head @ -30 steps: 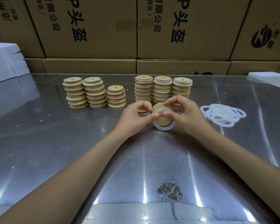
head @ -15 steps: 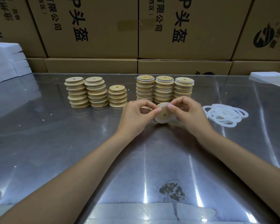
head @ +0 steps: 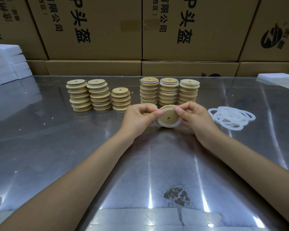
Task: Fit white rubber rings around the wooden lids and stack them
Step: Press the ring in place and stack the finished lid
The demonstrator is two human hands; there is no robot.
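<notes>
A round wooden lid (head: pixel 169 115) with a small centre hole is held tilted just above the metal table, a white rubber ring (head: pixel 167 125) showing round its lower edge. My left hand (head: pixel 138 119) pinches the lid's left rim and my right hand (head: pixel 196 119) pinches its right rim. Three stacks of bare wooden lids (head: pixel 97 95) stand at the back left. Three stacks of ringed lids (head: pixel 168 91) stand behind my hands. A short lid stack (head: pixel 151 105) is partly hidden behind my left hand.
A loose pile of white rubber rings (head: pixel 230 117) lies right of my right hand. Cardboard boxes (head: pixel 143 30) wall the table's far edge. White foam blocks sit at the far left (head: pixel 7 64) and far right (head: pixel 277 80). A dark stain (head: pixel 177 195) marks the near table.
Both hands have kept hold of the lid, lifting and turning it, and the white ring that hung loose below the lid now sits tighter round its edge.
</notes>
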